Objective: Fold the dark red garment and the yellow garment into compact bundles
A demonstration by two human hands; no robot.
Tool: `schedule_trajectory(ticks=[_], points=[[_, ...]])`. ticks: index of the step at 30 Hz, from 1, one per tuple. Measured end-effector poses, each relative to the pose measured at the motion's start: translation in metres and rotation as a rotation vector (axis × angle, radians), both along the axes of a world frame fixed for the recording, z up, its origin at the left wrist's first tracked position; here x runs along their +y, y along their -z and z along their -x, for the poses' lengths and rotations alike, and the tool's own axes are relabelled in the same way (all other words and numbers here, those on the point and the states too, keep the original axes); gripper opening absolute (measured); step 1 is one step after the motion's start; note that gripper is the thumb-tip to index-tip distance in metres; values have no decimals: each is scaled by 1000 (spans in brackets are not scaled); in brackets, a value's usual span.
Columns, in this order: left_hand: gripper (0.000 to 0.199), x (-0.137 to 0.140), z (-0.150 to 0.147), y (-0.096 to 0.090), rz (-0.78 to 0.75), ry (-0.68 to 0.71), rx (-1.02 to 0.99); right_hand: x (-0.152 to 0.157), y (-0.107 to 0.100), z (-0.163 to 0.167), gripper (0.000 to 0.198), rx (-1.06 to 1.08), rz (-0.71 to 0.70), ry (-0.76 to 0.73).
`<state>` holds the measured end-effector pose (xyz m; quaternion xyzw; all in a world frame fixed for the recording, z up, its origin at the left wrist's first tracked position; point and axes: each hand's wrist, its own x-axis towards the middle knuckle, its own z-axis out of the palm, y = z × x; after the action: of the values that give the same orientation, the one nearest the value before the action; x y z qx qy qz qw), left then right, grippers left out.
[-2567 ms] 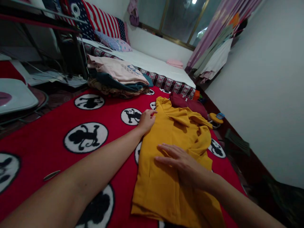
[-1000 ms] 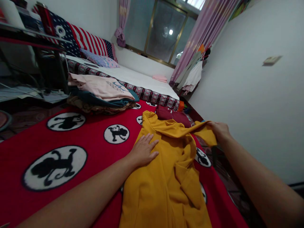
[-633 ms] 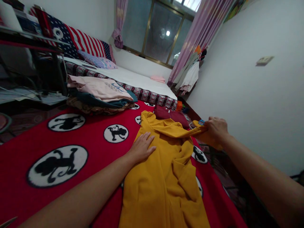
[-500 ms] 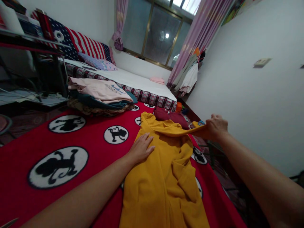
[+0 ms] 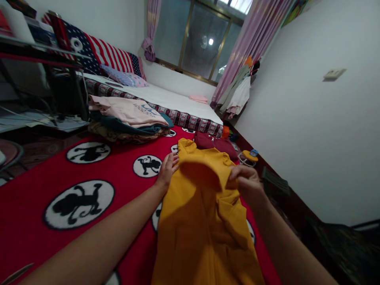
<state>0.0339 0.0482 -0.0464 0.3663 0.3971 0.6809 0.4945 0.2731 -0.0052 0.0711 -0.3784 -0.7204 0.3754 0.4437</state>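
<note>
A mustard-yellow long-sleeved garment (image 5: 190,229) lies spread lengthwise over a red blanket (image 5: 127,209) with black monkey figures in white ovals. My right hand (image 5: 245,180) is closed on the end of one sleeve, lifted above the garment. That sleeve (image 5: 204,164) bends in an arc across the upper part, casting a shadow below it. My left hand (image 5: 168,169) rests with its fingers stretched out at the garment's left edge, near the shoulder. Past the garment's top lies a folded maroon garment (image 5: 215,143).
A stack of folded clothes (image 5: 127,116), a pink shirt on top, sits at the blanket's far left. Behind it stands a bed (image 5: 175,99) with a white sheet. A desk (image 5: 44,55) is at left. A green stool (image 5: 274,182) and a yellow-topped item (image 5: 249,155) are at right.
My right hand has brought the sleeve end leftward and nearer, over the garment, and the stretched sleeve now curves. My left hand has slid up and left to the garment's edge.
</note>
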Motion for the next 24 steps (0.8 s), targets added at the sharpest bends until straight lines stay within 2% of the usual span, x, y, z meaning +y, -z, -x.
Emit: schedule_trajectory(ticks=[3,4,6,8,11,14,16,20,24], points=[[51,4,3,0,38,8,-96,-18,18,-5,17,-217,385,-463],[51,5,3,1,43,8,-94,-19,21,-5,19,-268,466,-544],[52,6,2,4,37,3,-42,-15,23,-3,24,-340,534,-552],[51,5,-1,6,7,-4,79,-5,27,3,25,-410,499,-417],[44,1,-6,7,-80,15,357,18,38,16,18,-477,321,-98],[34,-6,-10,2,-171,91,653,54,49,25,20,-486,137,221],[30,-11,-12,-2,-218,139,813,83,53,29,26,-504,69,390],[30,-20,-14,-7,-321,193,972,137,57,34,33,-572,20,556],[34,-27,-16,-7,-411,259,1067,172,63,39,23,-654,21,618]])
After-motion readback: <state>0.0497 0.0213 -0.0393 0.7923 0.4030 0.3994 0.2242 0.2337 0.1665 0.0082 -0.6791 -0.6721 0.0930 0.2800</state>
